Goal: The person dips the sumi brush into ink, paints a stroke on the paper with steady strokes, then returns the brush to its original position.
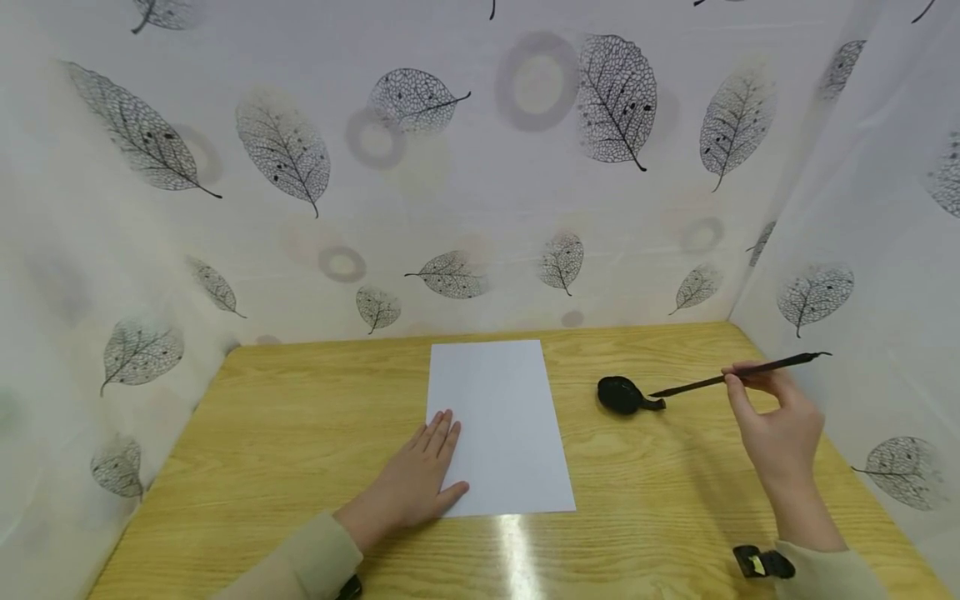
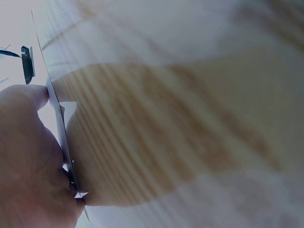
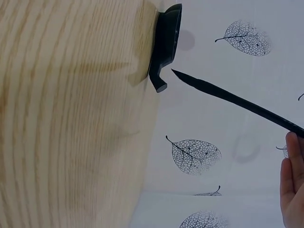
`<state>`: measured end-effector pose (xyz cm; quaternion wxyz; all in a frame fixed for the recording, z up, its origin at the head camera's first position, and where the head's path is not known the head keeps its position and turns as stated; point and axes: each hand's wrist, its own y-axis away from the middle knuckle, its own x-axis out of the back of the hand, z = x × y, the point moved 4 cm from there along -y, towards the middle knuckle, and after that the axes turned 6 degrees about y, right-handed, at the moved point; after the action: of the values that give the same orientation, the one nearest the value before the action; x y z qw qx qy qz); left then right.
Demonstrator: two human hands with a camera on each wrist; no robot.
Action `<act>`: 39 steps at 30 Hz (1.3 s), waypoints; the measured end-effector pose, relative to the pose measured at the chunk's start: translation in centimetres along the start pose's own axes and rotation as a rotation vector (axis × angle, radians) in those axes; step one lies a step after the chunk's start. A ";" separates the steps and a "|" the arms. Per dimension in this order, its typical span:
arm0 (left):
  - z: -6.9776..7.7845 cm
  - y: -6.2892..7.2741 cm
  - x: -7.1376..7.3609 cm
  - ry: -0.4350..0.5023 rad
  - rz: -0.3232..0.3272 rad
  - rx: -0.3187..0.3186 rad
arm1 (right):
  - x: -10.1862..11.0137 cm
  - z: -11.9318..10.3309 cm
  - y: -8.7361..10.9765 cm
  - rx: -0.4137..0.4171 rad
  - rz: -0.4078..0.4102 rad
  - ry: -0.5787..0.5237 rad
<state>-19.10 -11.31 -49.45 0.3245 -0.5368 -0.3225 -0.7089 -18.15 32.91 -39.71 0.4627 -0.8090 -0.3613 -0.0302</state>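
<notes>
A white sheet of paper (image 1: 504, 417) lies upright on the wooden table. My left hand (image 1: 422, 477) rests on its lower left edge, fingers straight and thumb spread. In the left wrist view that hand (image 2: 28, 156) presses at the table surface. My right hand (image 1: 783, 429) pinches a dark calligraphy brush (image 1: 697, 385) by the shaft, above the table at the right. The brush slants, its pointed tip close to the short handle of a black ink dish (image 1: 618, 395). From the right wrist, the tip of the brush (image 3: 237, 99) appears just off the handle of the dish (image 3: 166, 38).
A pale curtain (image 1: 450, 192) printed with dark leaves stands behind the table and along both sides. The yellow wooden table (image 1: 300, 417) ends at the curtain. A black strap (image 1: 763, 563) sits at my right wrist.
</notes>
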 end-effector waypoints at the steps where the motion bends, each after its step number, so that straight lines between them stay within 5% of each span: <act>1: 0.0 0.0 -0.1 -0.005 0.004 -0.003 | 0.1 -0.1 0.0 0.006 0.002 -0.002; 39: -0.5 -0.2 -0.7 -0.025 0.009 -0.006 | -1.1 -0.3 0.3 -0.070 0.007 -0.075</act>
<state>-19.43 -11.50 -50.30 0.3220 -0.5480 -0.3219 -0.7017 -18.71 31.94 -40.19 0.4201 -0.8266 -0.3744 -0.0109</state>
